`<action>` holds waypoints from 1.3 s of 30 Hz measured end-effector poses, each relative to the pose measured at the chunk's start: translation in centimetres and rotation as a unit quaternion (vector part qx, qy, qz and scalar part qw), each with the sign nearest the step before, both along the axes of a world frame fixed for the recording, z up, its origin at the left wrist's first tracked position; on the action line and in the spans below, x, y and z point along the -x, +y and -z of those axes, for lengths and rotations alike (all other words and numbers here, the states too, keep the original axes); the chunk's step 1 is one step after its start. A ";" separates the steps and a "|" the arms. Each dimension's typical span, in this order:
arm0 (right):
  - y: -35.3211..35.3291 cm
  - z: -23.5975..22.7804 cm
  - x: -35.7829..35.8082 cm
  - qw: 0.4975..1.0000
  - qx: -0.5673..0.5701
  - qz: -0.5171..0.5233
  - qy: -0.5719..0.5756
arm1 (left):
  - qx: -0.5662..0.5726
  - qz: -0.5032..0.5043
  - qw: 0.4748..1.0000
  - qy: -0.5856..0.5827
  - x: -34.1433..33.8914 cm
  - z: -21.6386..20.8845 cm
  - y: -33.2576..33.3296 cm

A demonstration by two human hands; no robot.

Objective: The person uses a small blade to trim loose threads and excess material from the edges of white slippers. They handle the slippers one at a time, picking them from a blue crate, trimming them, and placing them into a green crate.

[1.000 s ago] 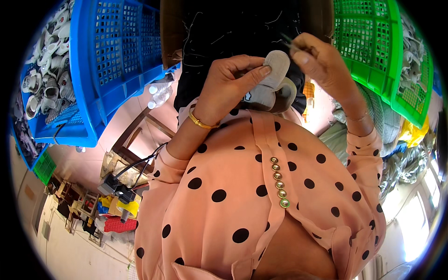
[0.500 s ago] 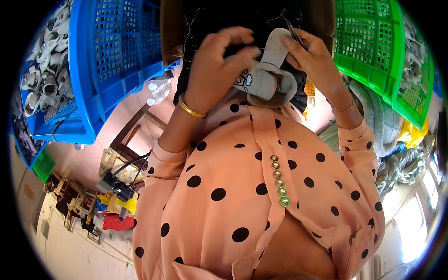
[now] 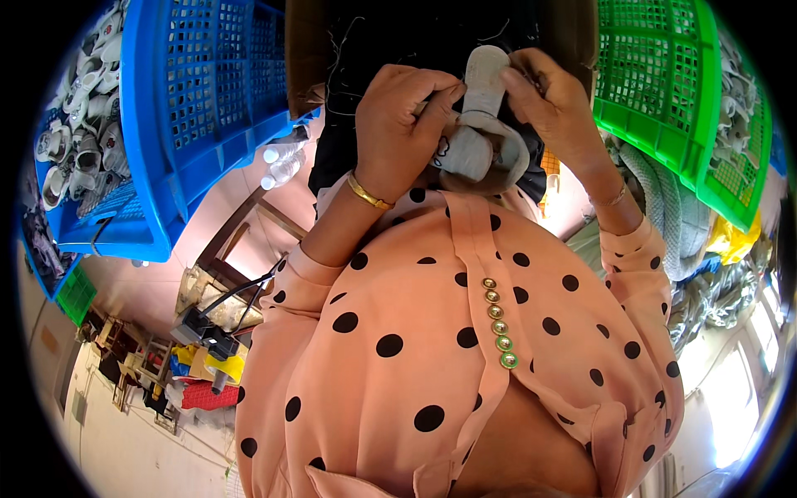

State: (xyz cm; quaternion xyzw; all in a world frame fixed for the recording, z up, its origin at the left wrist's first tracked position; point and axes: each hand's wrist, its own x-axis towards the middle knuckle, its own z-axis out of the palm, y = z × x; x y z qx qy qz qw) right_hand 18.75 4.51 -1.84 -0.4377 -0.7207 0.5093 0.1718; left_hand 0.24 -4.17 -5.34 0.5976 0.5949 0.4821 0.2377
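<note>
A small grey shoe (image 3: 480,124) with a pale sole is held up in front of my chest by both hands. My left hand (image 3: 404,124), with a gold bangle at the wrist, grips its left side, fingers curled over the top. On the right side my right hand (image 3: 551,98) pinches the upper part near the sole. Behind the shoe lies dark fabric (image 3: 390,41) with loose threads. My peach dotted blouse fills the lower picture.
A blue plastic crate (image 3: 191,108) stands at the left, with several white shoes (image 3: 70,141) beside it. A green crate (image 3: 672,91) stands at the right above a heap of grey and yellow cloth (image 3: 681,216). A wooden stool (image 3: 224,266) is below left.
Both hands have lifted the shoe higher and away from my chest. The left hand now wraps its side more closely and the right hand has closed onto its upper end.
</note>
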 end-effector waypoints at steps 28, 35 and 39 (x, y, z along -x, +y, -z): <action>0.6 -1.6 -0.1 0.980 -0.110 -0.098 -0.131 | -0.034 -0.116 0.941 0.315 4.1 -0.7 -0.1; -0.4 0.2 -0.2 0.990 0.134 -0.030 -0.034 | 0.230 0.086 0.948 -0.202 -0.1 -1.6 -0.9; -1.4 1.0 -0.6 0.965 0.252 0.032 0.061 | 0.333 0.174 0.903 -0.210 1.2 -1.1 0.9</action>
